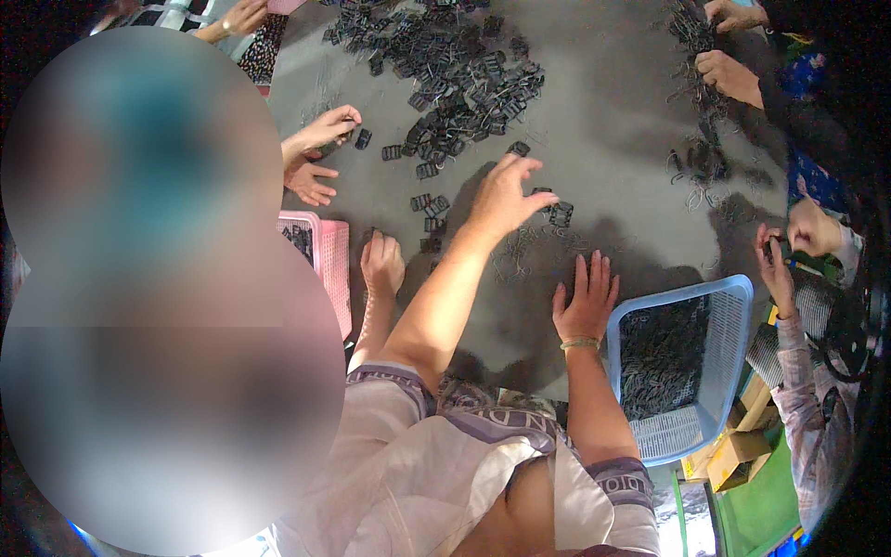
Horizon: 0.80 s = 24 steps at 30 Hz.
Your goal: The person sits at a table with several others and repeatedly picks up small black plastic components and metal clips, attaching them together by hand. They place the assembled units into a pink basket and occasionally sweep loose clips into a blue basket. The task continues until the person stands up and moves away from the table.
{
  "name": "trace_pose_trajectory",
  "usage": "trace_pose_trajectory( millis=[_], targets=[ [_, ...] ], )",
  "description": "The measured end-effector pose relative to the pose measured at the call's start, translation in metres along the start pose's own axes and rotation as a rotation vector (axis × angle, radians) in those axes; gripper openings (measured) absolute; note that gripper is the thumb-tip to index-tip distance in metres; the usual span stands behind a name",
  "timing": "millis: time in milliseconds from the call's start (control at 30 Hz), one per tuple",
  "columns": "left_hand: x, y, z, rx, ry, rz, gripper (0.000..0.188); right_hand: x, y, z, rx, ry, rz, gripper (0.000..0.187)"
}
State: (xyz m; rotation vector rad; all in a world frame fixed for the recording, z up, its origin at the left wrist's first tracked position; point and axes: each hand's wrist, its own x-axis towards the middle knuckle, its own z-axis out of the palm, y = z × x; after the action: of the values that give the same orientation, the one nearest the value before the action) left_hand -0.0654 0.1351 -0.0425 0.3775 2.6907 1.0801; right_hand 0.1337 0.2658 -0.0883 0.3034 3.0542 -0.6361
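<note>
My left hand (504,197) reaches out over the grey table (613,167), thumb and fingers apart, with nothing visible between them. Just beyond its knuckles is a small black slotted buckle (518,148); whether they touch I cannot tell. By the thumb tip sit a few more black buckles (559,213), beside thin dark scraps (524,251). Flat on the tabletop nearer my body, my right hand (587,295) has its fingers spread, a band around the wrist. A large heap of the same buckles (464,84) spreads over the far side, with several strays (430,206) left of my hand.
A blue plastic basket (738,316) holding many dark pieces stands right of my right hand. To the left is a pink basket (334,269). Co-workers' hands (325,130) work around the table, one closed hand (382,263) close to my left forearm. Cardboard boxes (738,455) sit lower right.
</note>
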Motion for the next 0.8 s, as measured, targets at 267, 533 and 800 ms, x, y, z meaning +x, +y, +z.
trace_pose_trajectory(
  millis=[267, 533, 800],
  targets=[
    [-0.005, -0.009, 0.005, -0.259, -0.122, -0.135, 0.028, 0.008, -0.004, -0.006, -0.026, -0.005, -0.015, 0.057],
    [0.000, -0.011, -0.017, -0.153, -0.034, -0.141, 0.022, 0.010, -0.002, -0.003, -0.027, -0.003, -0.012, 0.058],
    [0.003, -0.010, -0.032, -0.029, 0.008, -0.175, 0.019, 0.009, -0.005, -0.008, -0.045, -0.012, -0.003, 0.057]
  ],
)
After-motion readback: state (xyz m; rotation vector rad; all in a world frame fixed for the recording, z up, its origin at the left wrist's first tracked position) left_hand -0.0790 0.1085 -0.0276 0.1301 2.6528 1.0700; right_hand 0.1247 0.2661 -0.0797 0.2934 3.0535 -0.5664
